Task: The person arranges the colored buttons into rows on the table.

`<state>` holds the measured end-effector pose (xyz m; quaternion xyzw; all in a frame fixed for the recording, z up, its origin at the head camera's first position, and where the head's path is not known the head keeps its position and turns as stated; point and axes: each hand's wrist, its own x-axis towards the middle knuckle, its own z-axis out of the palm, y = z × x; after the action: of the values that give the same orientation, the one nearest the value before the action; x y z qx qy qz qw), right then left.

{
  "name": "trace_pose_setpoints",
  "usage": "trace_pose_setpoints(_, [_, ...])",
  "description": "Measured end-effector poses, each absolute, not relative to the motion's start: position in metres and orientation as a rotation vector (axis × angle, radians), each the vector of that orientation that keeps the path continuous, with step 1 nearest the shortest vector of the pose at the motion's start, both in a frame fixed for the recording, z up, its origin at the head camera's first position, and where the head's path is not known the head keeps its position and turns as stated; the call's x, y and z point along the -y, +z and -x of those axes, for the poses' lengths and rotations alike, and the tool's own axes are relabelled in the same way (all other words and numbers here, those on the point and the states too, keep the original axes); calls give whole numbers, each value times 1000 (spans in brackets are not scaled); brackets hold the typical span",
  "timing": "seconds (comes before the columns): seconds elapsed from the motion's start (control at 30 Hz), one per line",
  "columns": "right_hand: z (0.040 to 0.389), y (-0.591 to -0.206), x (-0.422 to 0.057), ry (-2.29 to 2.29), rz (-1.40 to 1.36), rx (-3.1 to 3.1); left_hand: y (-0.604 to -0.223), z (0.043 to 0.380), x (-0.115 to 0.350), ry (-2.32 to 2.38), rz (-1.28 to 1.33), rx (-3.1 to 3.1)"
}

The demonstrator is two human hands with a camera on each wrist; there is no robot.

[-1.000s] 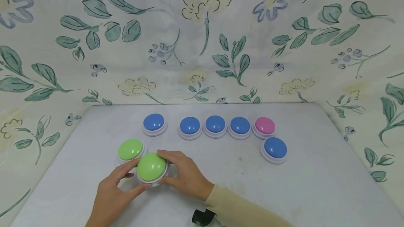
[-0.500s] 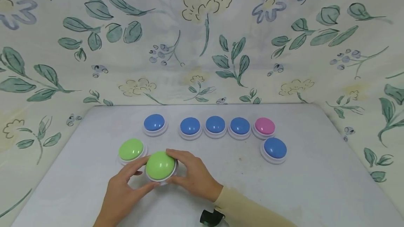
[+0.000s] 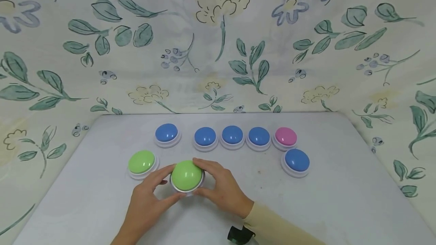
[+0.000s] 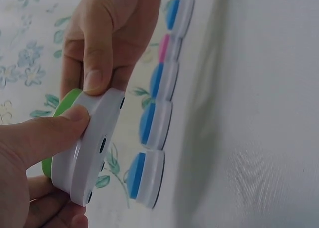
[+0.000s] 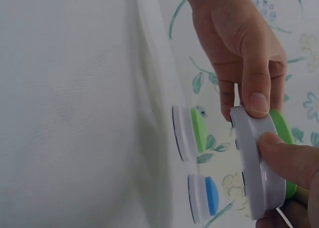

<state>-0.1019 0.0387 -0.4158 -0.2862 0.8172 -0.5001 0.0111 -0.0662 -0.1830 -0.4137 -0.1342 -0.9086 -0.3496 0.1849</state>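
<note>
A push button with a green dome and white base [image 3: 186, 175] is held between both hands near the front middle of the table. My left hand [image 3: 146, 203] grips its left side with thumb and fingers. On the opposite side my right hand [image 3: 226, 190] grips the same base. In the left wrist view the held green button [image 4: 82, 143] is off the table, dark feet showing on its underside. The right wrist view shows both thumbs on the white base [image 5: 254, 163]. Left of the hands, a second green button [image 3: 141, 162] stands on the table.
Along the back of the white table [image 3: 340, 199] stand several blue buttons [image 3: 232, 135] and a pink button [image 3: 286, 136]. One blue button [image 3: 297, 160] sits nearer on the right. Behind hangs a floral cloth [image 3: 184, 22]. A black device [image 3: 240, 234] is at the right wrist.
Both hands have carried the held green button to the right, away from the other green button. The buttons on the table have stayed in place.
</note>
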Motion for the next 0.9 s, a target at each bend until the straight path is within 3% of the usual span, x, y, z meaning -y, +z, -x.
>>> trace_pose_setpoints(0.9, [99,-414,-86,-1577,786,-2651,-409,82,135,-1098,469,2585])
